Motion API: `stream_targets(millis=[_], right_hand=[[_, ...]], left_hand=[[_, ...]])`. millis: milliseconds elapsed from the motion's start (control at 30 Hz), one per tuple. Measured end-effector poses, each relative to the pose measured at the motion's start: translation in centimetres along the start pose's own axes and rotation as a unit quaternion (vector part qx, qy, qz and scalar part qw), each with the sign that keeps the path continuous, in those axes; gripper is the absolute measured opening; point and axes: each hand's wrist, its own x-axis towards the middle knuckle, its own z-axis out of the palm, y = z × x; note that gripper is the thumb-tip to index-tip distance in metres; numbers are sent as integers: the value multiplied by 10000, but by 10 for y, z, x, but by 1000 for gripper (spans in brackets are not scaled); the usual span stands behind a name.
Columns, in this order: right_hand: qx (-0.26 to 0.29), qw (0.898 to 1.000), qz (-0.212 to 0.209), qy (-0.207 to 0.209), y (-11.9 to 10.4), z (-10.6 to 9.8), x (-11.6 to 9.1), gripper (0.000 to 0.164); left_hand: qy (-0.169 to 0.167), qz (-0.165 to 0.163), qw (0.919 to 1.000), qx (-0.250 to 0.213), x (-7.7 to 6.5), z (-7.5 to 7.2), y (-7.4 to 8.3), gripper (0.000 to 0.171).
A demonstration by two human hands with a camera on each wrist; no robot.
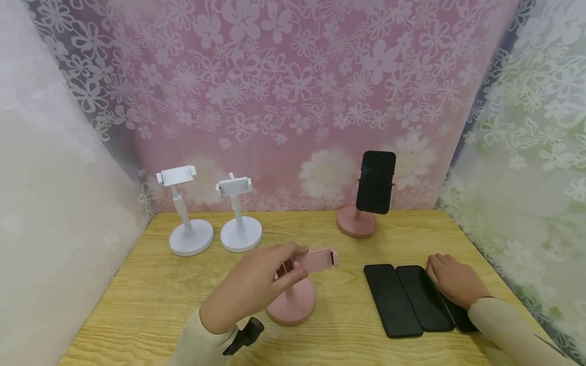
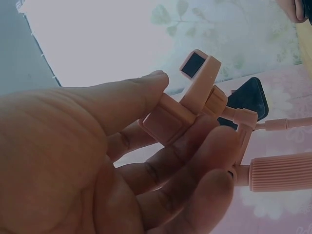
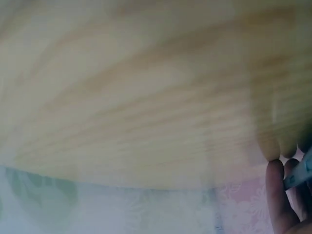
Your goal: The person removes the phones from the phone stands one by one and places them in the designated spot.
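Note:
My left hand pinches the clamp of a pink phone stand at the table's middle. In the left wrist view the thumb lies on one end of the clamp and the fingers are bent behind it; its dark-padded other end sticks out past them. At the right, my right hand lies over the rightmost of three black phones, covering its far part. Fingers curl at that phone's edge in the right wrist view, mostly cut off by the frame.
Two black phones, one outer and one middle, lie flat side by side. Behind stand two white phone stands, left and right. A second pink stand holds an upright black phone. Flowered curtains surround the wooden table.

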Motion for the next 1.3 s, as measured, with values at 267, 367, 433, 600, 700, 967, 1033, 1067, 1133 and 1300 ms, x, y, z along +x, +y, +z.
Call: stream_targets(millis=[267,367,433,600,700,967,1033,1067,1133,1300], right_hand=[[-362,9993,10,133,-3,3,6,20],[-365,9989,82,293,-6,3,6,20],[-387,9987,134,319,-7,3,7,20],[-394,9991,152,100,-10,0,6,18],[-431,9990,102,16,-12,-2,3,17],[-21,9990,300,-336,-13,-7,2,13],[135,9991,293,-278,-14,-14,7,9],[182,9995,215,-105,-16,-18,10,6],[223,9985,-99,483,-22,-28,16,6],[677,9577,-954,2629,-72,-67,42,16]], left_hand=[[-8,11,10000,-9,-3,-3,0,32],[7,40,10000,26,-3,-5,0,33],[12,58,10000,42,-4,-5,0,33],[-14,-3,10000,27,-4,-6,0,34],[-21,-4,10000,29,-4,-5,1,34],[-34,28,10000,15,-3,-4,0,33],[-56,-17,10000,-14,-2,-5,-1,34],[-61,-38,10000,-34,-2,-5,-1,34],[-83,-57,9999,-59,-2,-6,-1,35],[-79,21,9999,-108,-2,-6,-2,34]])
